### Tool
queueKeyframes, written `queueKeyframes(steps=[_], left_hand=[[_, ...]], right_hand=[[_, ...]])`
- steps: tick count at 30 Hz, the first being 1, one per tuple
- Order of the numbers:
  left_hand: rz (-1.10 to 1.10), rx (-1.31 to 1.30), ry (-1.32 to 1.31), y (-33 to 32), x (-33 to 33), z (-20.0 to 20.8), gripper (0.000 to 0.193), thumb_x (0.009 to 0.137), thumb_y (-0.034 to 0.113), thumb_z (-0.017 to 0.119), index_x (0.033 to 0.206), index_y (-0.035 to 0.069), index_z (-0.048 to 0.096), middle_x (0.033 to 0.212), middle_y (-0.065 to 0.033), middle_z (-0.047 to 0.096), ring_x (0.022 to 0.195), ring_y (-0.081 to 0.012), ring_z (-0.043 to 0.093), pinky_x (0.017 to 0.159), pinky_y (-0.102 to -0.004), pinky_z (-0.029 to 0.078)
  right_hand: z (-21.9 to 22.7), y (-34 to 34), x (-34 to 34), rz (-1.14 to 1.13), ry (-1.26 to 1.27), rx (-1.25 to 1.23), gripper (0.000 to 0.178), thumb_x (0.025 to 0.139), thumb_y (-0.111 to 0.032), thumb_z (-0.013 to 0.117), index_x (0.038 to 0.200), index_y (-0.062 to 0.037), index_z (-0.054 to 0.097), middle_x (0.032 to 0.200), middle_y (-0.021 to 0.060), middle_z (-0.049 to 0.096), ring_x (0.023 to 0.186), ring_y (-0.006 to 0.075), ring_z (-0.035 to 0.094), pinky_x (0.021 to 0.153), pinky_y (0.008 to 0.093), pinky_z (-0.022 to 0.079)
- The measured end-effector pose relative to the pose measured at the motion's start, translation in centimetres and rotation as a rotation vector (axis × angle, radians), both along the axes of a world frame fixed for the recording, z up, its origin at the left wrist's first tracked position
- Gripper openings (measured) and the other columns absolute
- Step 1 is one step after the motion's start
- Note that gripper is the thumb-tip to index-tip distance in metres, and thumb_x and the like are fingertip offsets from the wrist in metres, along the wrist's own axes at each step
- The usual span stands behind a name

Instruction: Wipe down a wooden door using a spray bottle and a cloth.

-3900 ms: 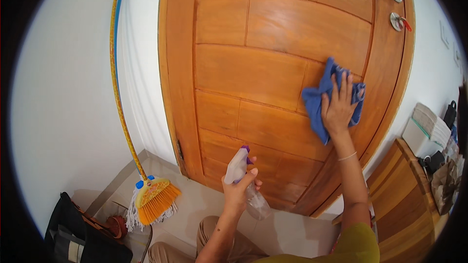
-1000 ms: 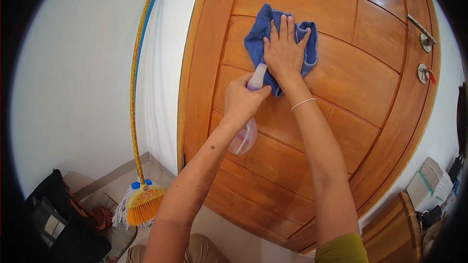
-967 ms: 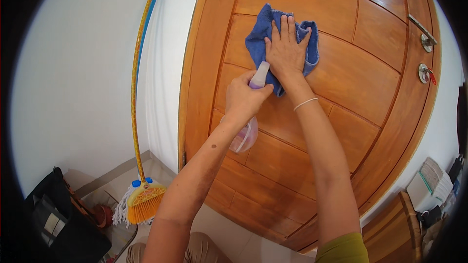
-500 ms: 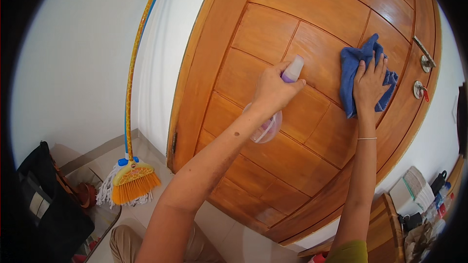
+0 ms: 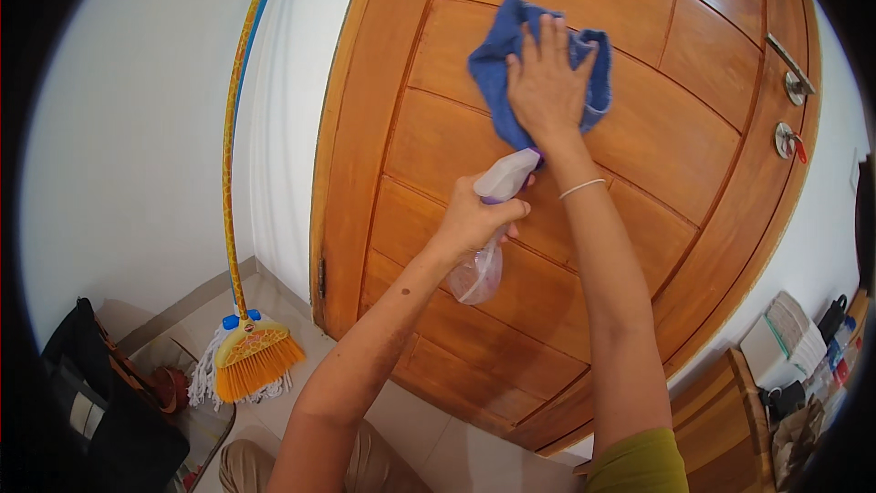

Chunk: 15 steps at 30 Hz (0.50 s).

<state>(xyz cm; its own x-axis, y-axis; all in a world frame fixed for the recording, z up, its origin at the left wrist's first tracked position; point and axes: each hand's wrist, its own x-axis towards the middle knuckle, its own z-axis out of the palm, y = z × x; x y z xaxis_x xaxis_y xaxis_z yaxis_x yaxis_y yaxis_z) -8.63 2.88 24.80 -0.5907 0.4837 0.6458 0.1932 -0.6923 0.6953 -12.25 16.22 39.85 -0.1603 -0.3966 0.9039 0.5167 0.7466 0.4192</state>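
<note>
My left hand is closed round the neck of a clear spray bottle with a white and purple trigger head. The bottle hangs upright in front of the door, its nozzle end close to my right wrist. Fingers spread, my right hand lies flat on a bunched blue cloth and presses it against the brown wooden door. Part of the cloth is hidden under the palm.
A metal lever handle and a lock with a red-tagged key sit at the door's right side. An orange broom and a mop lean in the left corner, beside a black bag. A wooden table stands lower right.
My right hand has slid the cloth left and a little up across the door. My left hand with the spray bottle has moved left and down, and the bottle's head shows more fully.
</note>
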Motion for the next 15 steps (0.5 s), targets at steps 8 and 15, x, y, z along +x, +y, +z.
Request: queueKeyframes(steps=[8,15], left_hand=[[0.034,-0.066,0.094,-2.0,3.4,-0.4,0.027,0.079,0.005,0.07,0.105,0.001,0.068,0.076,-0.0013,0.063,0.053,-0.0072,0.056,0.046,-0.0237,0.043],[0.031,-0.085,0.115,2.3,6.2,-0.2,0.028,0.078,0.008,0.071,0.104,0.001,0.068,0.072,-0.0005,0.062,0.052,-0.0072,0.056,0.046,-0.0236,0.043]], right_hand=[[-4.2,4.0,6.0,0.079,-0.156,0.039,0.046,0.095,-0.033,0.056,0.135,-0.0102,0.059,0.153,0.0112,0.044,0.146,0.0242,0.034,0.118,0.0621,0.013],[-1.9,15.0,22.2,-0.103,0.079,-0.043,0.04,0.098,-0.027,0.056,0.134,-0.0096,0.058,0.152,0.0108,0.046,0.145,0.024,0.037,0.117,0.0576,0.019]])
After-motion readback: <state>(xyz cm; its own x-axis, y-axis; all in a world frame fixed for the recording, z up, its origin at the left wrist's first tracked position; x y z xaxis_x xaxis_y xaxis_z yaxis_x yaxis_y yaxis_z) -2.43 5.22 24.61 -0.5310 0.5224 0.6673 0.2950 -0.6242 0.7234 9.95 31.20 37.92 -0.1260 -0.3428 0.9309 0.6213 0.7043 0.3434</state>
